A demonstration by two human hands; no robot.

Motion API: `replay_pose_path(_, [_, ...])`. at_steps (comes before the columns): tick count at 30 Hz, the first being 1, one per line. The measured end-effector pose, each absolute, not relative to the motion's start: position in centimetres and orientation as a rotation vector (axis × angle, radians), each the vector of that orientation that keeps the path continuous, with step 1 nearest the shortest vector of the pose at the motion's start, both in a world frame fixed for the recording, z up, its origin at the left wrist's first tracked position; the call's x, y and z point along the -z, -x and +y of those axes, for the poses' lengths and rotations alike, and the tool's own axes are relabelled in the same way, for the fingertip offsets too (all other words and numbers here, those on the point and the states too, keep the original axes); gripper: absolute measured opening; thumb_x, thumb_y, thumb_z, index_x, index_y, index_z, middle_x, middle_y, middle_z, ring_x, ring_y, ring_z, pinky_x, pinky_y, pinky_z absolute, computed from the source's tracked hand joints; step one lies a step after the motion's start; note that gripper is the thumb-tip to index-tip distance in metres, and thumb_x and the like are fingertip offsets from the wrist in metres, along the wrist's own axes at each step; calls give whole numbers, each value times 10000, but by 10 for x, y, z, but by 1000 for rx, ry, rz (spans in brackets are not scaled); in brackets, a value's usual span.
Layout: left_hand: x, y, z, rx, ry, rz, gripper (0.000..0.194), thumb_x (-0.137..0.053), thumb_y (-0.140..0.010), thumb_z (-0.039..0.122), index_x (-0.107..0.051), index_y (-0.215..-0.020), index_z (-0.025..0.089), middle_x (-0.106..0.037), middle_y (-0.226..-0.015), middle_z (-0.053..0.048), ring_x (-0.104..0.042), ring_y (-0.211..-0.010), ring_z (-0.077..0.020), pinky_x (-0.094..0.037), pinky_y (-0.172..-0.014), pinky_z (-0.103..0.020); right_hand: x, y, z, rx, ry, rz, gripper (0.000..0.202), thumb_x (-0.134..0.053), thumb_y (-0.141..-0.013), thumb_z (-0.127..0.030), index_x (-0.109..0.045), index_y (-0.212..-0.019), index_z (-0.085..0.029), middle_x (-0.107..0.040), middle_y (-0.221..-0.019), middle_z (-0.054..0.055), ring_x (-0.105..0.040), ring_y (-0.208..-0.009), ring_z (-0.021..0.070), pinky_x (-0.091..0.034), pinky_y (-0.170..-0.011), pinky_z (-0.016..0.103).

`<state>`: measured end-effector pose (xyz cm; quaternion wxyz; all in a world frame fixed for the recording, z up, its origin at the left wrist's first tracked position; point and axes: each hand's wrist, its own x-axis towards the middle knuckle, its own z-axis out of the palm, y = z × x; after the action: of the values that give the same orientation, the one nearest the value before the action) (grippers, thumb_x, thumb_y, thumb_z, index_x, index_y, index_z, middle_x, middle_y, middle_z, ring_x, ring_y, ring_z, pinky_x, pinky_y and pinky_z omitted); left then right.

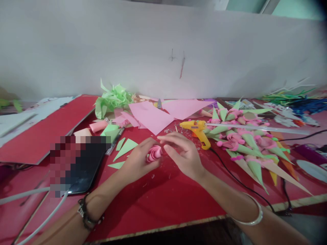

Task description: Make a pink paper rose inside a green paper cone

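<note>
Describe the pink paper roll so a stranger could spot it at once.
Find the red table, then the left hand over its middle, on the arm with a dark bracelet. That hand holds the pink paper roll. Unlike the flat pink sheets beyond it, the roll is curled into nested layers.

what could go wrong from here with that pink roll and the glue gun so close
The left hand might squash the pink paper roll if its grip tightens.
If the yellow glue gun is hot, which I can't tell, its nozzle could burn the nearby right hand.
The black cord runs beside the right forearm, so a sweep might drag the gun.
</note>
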<state>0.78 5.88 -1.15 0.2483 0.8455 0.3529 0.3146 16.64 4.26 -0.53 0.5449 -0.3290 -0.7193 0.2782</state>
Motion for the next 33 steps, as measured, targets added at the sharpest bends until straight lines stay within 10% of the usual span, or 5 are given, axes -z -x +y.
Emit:
replay_pose_path(13, [21, -6, 58, -895, -2350, 1024, 267, -529, -669, 122, -375, -881, 174, -524, -716, 22, -516, -572, -104, -392, -495, -191, 12, -160, 37, -428, 876, -2044, 411, -607, -700, -337, -471, -1069, -220, -475, -961, 44, -503, -880, 158, -451, -752, 273])
replay_pose_path(23, [27, -6, 56, -813, -2437, 1041, 764, -457, -633, 40, -103, -1297, 171, -574, -852, -56, -559, -633, -151, -439, -536, -236, 15, -156, 37, -514, 995, -2037, 310, -613, -692, -311, -515, -963, -198, -501, -895, 30, -519, -813, 149, -452, -737, 272])
replay_pose_path(33, [28, -7, 58, -935, -2401, 1017, 500, -538, -699, 143, -295, -1132, 198, -501, -1035, -86, -555, -885, -183, -466, -708, -278, 13, -155, 41, -623, 890, -1829, 184, -586, -686, -158, -551, -860, -209, -534, -843, 14, -521, -812, 143, -431, -743, 285])
